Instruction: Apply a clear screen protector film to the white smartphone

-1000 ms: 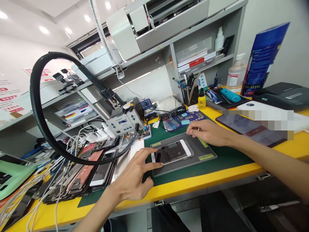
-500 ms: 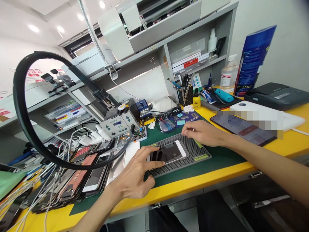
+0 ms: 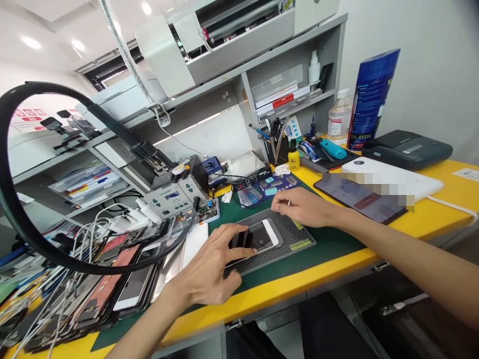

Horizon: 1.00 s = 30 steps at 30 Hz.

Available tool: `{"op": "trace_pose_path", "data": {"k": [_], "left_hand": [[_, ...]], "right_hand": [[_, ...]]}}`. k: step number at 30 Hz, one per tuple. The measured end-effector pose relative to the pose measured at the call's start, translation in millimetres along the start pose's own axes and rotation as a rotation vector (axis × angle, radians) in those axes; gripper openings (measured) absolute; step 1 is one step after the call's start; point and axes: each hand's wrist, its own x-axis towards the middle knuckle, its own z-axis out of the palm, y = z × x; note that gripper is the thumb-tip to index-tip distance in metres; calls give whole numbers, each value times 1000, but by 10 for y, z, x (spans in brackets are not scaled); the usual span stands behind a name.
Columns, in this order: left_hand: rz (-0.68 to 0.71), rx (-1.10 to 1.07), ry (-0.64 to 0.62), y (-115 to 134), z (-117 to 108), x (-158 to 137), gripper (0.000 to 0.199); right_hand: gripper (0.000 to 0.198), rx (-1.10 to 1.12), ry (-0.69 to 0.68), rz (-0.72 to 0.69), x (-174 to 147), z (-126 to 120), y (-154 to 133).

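Note:
A white-framed smartphone [image 3: 262, 235] lies screen up on a grey perforated mat [image 3: 299, 239]. My left hand [image 3: 213, 264] reaches over its left end, with the index finger at the near edge and another finger toward the far edge. The thumb of that hand stays apart from the phone. Beyond the phone's right end, my right hand [image 3: 295, 207] hovers low over the mat's far edge, its fingers curled together. A small pale bit shows at those fingertips, too small to name.
Stacked phones and screens [image 3: 130, 284] with tangled white cables crowd the left. A black hose [image 3: 41, 259] loops in front of them from the grey control unit [image 3: 174, 197]. On the right lie a lit phone [image 3: 359, 199], a white device [image 3: 396, 177] and a dark case [image 3: 407, 149].
The whole view has shifted, so the bench appears further left. Both hands keep nearly the same pose around the smartphone, and the right fingers look slightly more curled.

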Motion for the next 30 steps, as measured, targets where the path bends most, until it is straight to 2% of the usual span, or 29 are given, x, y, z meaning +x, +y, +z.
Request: {"op": "trace_pose_path", "data": {"k": [13, 30], "left_hand": [[86, -11, 11, 84, -8, 229, 66], [120, -6, 10, 155, 10, 421, 65]], "right_hand": [[20, -4, 3, -21, 23, 16, 34], [19, -4, 14, -18, 13, 14, 9]]}}
